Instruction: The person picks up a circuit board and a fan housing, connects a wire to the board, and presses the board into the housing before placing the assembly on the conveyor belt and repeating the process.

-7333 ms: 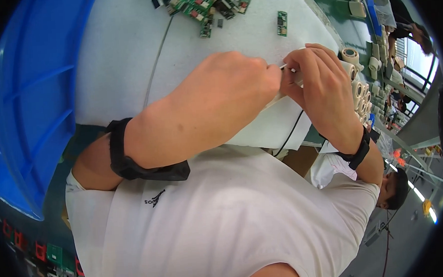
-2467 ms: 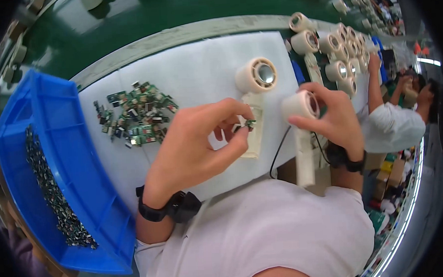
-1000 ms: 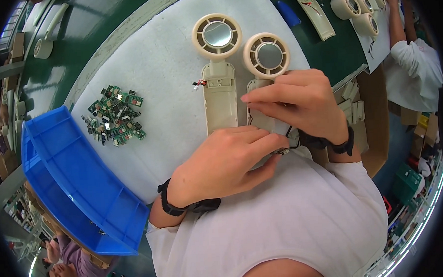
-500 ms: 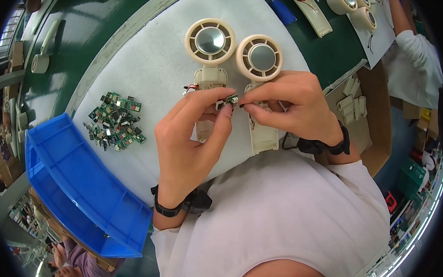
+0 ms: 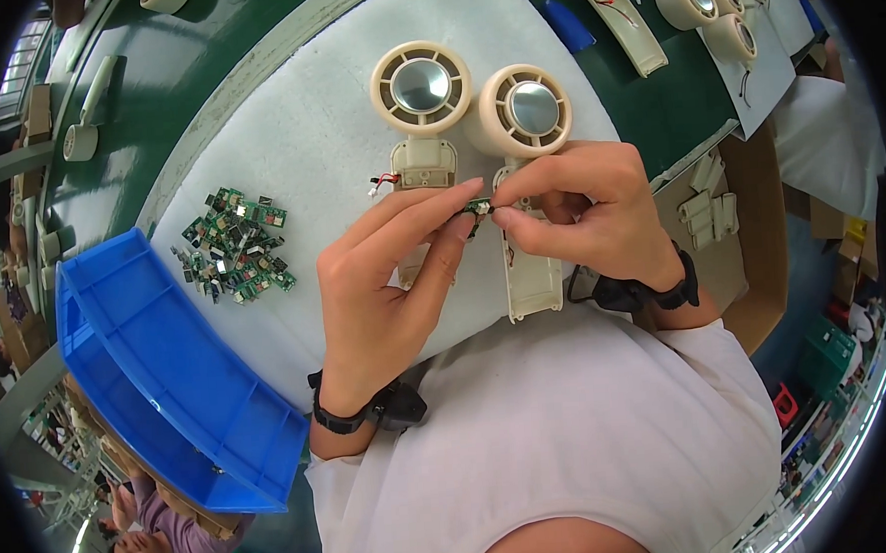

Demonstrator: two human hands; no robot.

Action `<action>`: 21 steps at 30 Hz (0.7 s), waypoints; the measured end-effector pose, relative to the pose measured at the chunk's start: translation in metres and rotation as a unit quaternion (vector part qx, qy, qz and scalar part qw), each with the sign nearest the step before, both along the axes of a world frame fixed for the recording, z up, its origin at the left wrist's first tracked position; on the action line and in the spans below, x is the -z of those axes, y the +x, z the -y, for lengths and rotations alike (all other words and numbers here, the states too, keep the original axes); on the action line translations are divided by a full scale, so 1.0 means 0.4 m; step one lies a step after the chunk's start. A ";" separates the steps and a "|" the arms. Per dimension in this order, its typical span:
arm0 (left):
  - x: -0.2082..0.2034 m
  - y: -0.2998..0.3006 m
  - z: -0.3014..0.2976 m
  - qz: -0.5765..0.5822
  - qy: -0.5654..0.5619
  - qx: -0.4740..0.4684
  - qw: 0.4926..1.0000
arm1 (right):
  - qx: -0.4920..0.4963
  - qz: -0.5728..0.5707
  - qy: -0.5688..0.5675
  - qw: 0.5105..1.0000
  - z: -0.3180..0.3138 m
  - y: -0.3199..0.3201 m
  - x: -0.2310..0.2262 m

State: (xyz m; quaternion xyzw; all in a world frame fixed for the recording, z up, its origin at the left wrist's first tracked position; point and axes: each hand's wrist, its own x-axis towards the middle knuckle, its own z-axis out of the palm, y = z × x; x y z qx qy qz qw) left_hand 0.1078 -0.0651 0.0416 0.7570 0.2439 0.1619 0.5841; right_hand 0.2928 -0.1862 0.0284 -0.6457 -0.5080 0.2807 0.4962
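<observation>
My left hand pinches a small green circuit board between thumb and fingertips. Closed at the board's right edge, my right hand grips a small dark wire end, mostly hidden by the fingertips. Beneath my hands lie two cream handheld fans with opened handles. The left fan has a red and black wire with a white plug beside its neck. The right fan is tilted, its hollow handle showing below my right hand. A heap of green circuit boards lies left of my hands.
A white padded sheet covers the work surface. At the left stands a blue plastic bin. A cardboard box with cream handle shells is at the right. More fan parts lie at the far right, near another person's white sleeve.
The circuit board has turned and moved slightly right, now meeting my right fingertips. The right fan has tilted, and its handle has slid a little toward me.
</observation>
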 end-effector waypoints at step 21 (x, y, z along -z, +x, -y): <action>-0.018 -0.004 0.029 0.010 0.164 -0.035 0.986 | 0.040 0.166 0.137 0.976 -0.014 -0.032 0.009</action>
